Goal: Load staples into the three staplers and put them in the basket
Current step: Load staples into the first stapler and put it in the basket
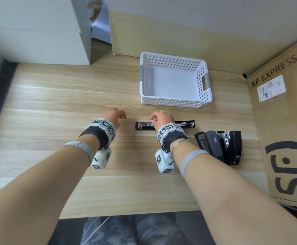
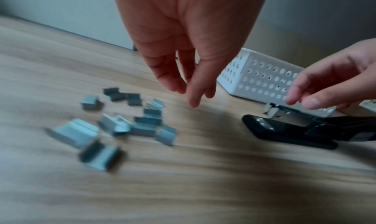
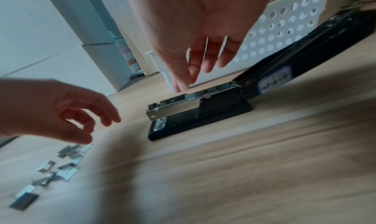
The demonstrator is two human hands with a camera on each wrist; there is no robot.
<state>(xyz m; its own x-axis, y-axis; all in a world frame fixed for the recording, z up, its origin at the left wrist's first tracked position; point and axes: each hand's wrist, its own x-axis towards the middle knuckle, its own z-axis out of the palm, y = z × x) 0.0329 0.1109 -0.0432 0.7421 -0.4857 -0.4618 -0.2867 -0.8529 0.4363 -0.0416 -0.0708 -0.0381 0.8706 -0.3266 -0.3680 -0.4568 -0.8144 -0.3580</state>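
A black stapler (image 1: pixel 144 125) lies flipped open on the wooden table, its metal magazine (image 3: pixel 175 106) facing up with a strip of staples in the channel. My right hand (image 3: pixel 184 86) hovers over the magazine. Its thumb and forefinger tips are close together at the channel, and I see nothing between them. My left hand (image 2: pixel 191 95) hangs empty with loose fingers, left of the stapler and above several loose staple strips (image 2: pixel 142 124). In the head view my left wrist hides the strips. Two more black staplers (image 1: pixel 232 145) lie side by side to the right. The white perforated basket (image 1: pixel 176 101) stands empty behind.
A large cardboard box (image 1: pixel 285 121) walls off the table's right side. White boxes (image 1: pixel 38 32) stand at the back left, and another carton (image 1: pixel 162 32) stands behind the basket. Bare table lies between my arms and the front edge.
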